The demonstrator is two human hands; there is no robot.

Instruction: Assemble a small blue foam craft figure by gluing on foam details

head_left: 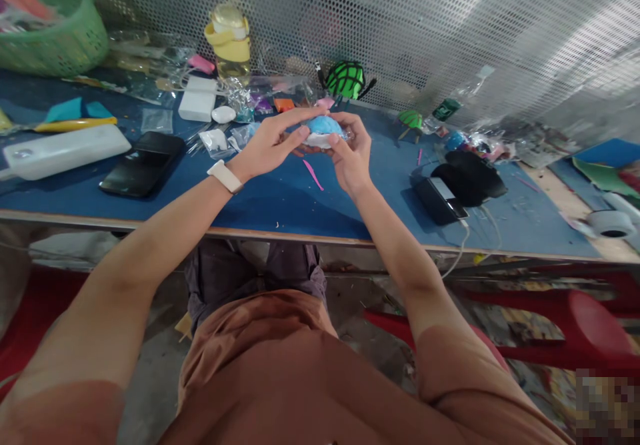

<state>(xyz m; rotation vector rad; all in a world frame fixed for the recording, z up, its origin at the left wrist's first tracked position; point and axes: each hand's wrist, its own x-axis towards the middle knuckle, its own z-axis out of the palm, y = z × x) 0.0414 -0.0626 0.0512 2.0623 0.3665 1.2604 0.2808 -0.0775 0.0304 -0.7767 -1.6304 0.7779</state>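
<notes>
my left hand [270, 142] and right hand [354, 155] are both clamped around a blue-and-white lump [325, 126] above a blue tabletop [280, 208].

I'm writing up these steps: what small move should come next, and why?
Perhaps press the white edge gently with the thumb of the right hand: that thumb sits at the edge, while the left hand holds the blue-and-white piece from the other side, so no new grip seems needed.

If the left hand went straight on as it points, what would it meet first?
The blue piece, already against the left hand; just beyond, probably the right hand, though depth is unclear.
</notes>
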